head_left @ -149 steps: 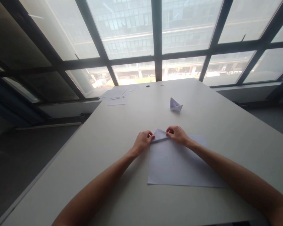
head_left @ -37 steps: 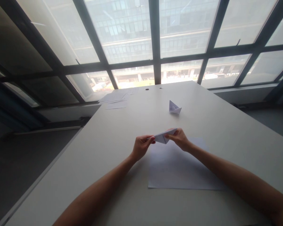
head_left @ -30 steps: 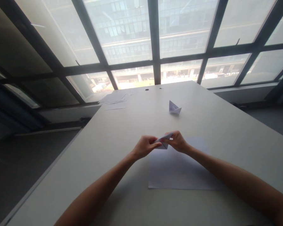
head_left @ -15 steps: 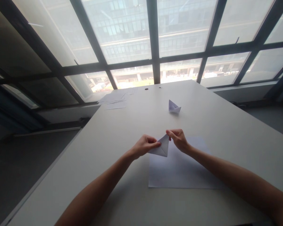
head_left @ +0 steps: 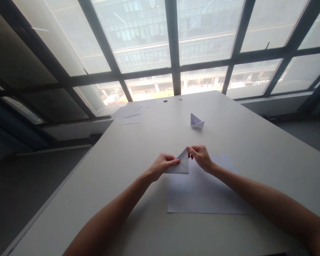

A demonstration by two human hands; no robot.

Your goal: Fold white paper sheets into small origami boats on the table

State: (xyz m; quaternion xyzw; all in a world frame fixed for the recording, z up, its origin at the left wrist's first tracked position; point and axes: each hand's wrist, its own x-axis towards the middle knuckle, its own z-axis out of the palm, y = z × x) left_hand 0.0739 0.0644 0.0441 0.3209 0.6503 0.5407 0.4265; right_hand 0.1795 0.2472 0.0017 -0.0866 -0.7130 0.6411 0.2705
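Between my hands is a small piece of folded white paper [head_left: 183, 165], roughly triangular, with creases on its near face. My left hand [head_left: 163, 165] grips its left part, thumb on top and the other fingers partly hidden behind. My right hand [head_left: 200, 155] pinches the upper right corner between thumb and forefinger. Both hands are raised over the far left part of a flat white sheet [head_left: 200, 195] on the table. A folded paper boat [head_left: 197, 122] stands farther back, beyond my right hand.
The white table [head_left: 117, 156] reaches to a large framed window [head_left: 173, 42]. Several loose paper sheets [head_left: 130, 113] lie at its far left edge. A round cable hole [head_left: 165, 101] is near the far edge.
The folded paper has tilted slightly and moved a little left and up in my hands; its lower edge now lies more level. Both hands keep their grip.
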